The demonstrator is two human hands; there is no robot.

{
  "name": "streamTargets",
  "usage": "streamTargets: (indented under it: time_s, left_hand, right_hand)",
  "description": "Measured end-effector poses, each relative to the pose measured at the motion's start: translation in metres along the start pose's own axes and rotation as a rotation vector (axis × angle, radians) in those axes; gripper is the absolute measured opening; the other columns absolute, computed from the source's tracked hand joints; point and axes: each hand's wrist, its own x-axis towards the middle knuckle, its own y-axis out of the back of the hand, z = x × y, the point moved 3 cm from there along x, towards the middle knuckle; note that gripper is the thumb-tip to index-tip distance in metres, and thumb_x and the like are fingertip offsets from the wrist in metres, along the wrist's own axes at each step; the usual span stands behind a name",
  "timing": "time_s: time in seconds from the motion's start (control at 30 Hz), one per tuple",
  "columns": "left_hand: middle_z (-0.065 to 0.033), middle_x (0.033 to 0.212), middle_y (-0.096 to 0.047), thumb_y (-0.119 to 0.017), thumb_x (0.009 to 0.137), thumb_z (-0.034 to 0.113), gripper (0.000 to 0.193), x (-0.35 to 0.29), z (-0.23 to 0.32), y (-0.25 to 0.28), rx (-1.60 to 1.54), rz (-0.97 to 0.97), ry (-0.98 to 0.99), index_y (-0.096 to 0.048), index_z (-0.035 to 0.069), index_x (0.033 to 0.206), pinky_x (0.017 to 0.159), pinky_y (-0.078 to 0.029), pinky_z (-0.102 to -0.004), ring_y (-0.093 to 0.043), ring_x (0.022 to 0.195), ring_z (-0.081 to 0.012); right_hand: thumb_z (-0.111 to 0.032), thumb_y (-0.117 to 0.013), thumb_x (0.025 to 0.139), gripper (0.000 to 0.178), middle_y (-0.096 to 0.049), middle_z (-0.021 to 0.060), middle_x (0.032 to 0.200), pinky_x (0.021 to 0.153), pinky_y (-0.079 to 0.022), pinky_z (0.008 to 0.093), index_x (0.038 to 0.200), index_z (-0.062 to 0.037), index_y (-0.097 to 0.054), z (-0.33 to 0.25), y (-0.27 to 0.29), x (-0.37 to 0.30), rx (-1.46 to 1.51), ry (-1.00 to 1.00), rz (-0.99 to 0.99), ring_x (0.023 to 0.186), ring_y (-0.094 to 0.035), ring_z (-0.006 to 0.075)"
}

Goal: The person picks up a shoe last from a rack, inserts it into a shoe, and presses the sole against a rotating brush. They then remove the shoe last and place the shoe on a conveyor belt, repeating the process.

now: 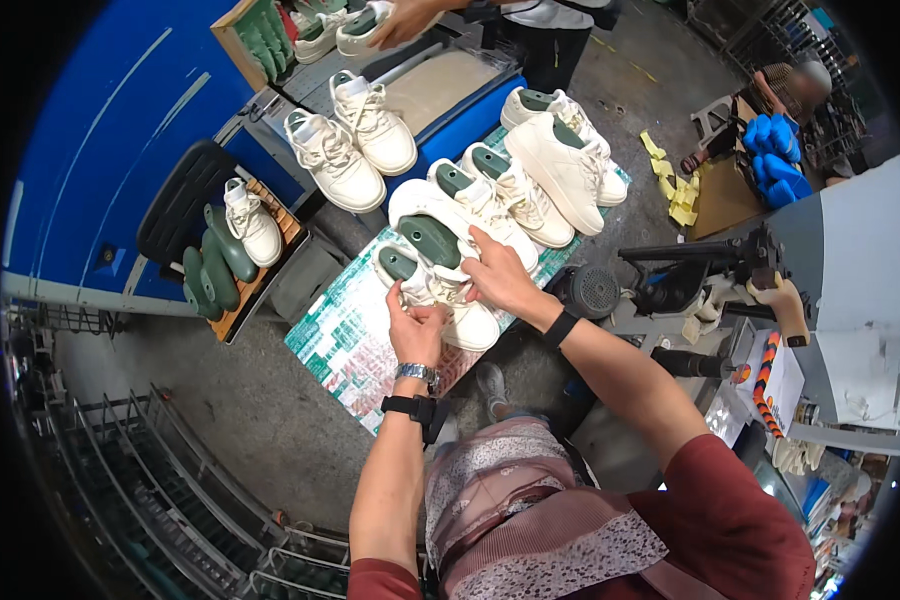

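A cream lace-up sneaker [470, 327] with a green last inside sits nearest me on the worn green-and-white board [335, 340]. My left hand [417, 330] is at its near side, index finger against the collar and the other fingers curled in. Just behind it, another cream sneaker [407, 203] lies tilted, its green last [430, 241] showing. My right hand [502, 272] closes around the front of this tilted sneaker, with the thumb low by the nearer shoe's laces. The right palm hides part of both shoes.
Several more cream sneakers [560, 172] line the board's far half. A pair [335, 160] stands behind on a bench. Green lasts [228, 255] and one sneaker [253, 225] rest on a side stand. A co-worker's hand [407, 20] holds a shoe. Machinery [690, 270] stands right.
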Motion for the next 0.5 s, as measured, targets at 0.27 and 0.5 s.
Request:
streamTargets:
  time_s: [0.27, 0.5]
  left_hand:
    - [-0.0068, 0.061, -0.058, -0.076, 0.084, 0.008, 0.023, 0.001, -0.005, 0.035, 0.063, -0.011, -0.155, -0.054, 0.002, 0.082, 0.054, -0.047, -0.0333, -0.056, 0.055, -0.0156]
    - [-0.0145, 0.068, -0.051, -0.066, 0.081, -0.002, 0.014, -0.094, 0.038, 0.121, 0.340, -0.195, -0.587, -0.053, 0.002, 0.078, 0.056, -0.041, -0.0408, -0.053, 0.061, -0.0338]
  right_hand:
    - [-0.008, -0.050, 0.085, 0.054, -0.066, 0.0179, 0.074, 0.053, -0.051, 0.0347, 0.137, 0.0058, -0.052, 0.008, -0.020, -0.032, 0.144, 0.040, 0.271, 0.051, -0.064, 0.0213]
    - [-0.008, -0.046, 0.084, 0.052, -0.069, 0.0022, 0.093, 0.051, -0.042, 0.0203, 0.134, 0.0027, -0.057, 0.008, 0.010, -0.218, 0.607, -0.164, 0.485, 0.064, -0.056, 0.0050]
